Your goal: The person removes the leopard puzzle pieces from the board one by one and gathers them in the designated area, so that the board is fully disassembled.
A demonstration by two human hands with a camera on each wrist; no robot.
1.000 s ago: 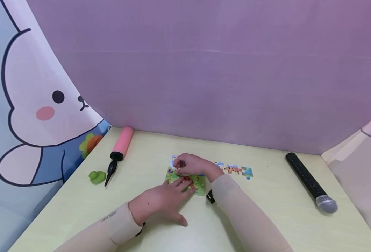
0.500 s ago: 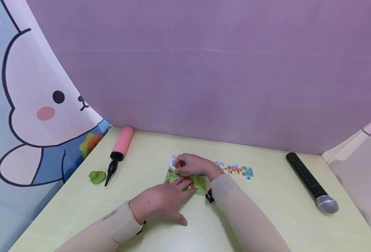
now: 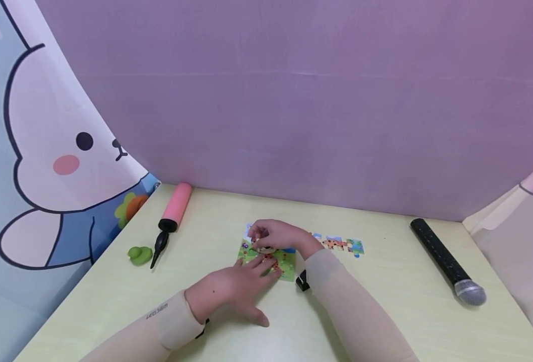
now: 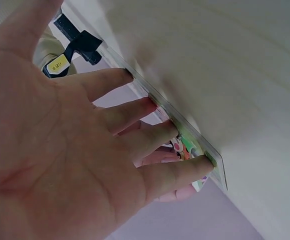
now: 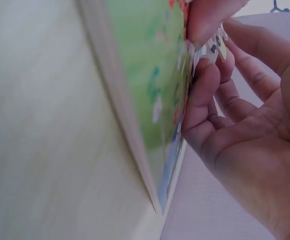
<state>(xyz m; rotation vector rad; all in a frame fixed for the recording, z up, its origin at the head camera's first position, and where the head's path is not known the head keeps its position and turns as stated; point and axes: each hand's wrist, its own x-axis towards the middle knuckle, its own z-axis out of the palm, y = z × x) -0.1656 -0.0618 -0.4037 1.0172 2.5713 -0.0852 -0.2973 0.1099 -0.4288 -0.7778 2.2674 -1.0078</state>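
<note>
A small jigsaw puzzle board (image 3: 288,271) with a green, flowery picture lies on the table in the head view. My left hand (image 3: 239,289) rests on its near part with fingers straight and spread; in the left wrist view the fingertips (image 4: 202,165) touch its edge. Over the far part of the board is my right hand (image 3: 277,235), its thumb and forefinger pinching a puzzle piece (image 5: 220,42), seen edge-on in the right wrist view. That hand hides part of the picture. Several loose puzzle pieces (image 3: 334,244) lie in a row to the board's right.
A pink hand pump (image 3: 177,206) with a black nozzle lies at the back left, beside a green toy duck (image 3: 139,254). A black microphone (image 3: 442,259) with a silver head lies on the right. A purple cloth (image 3: 293,100) stands behind the table (image 3: 384,322).
My right hand has shifted slightly, and more of the picture shows under it. The left hand stays where it was.
</note>
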